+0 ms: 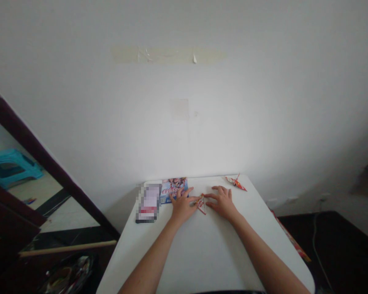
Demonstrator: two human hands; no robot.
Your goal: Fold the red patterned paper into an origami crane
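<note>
A small folded paper (202, 206) in red and white, pointed at its lower end, lies at the far middle of the white table (199, 249). My left hand (183, 207) grips its left edge with the fingertips, the other fingers spread above the tabletop. From the right, my right hand (223, 201) holds its upper edge with thumb and forefinger; the exact grip is too small to make out. Beyond my right hand rests a red and white folded paper figure (236, 183) with pointed ends. A blue printed leaflet (168, 192) lies partly behind my left fingers.
A phone (149, 202), its picture blurred out, lies at the table's left. The white wall (184, 143) rises right behind the table. On the left are a dark-framed mirror (43, 143) showing a blue stool (14, 165), and a dark bag (69, 273) on the floor.
</note>
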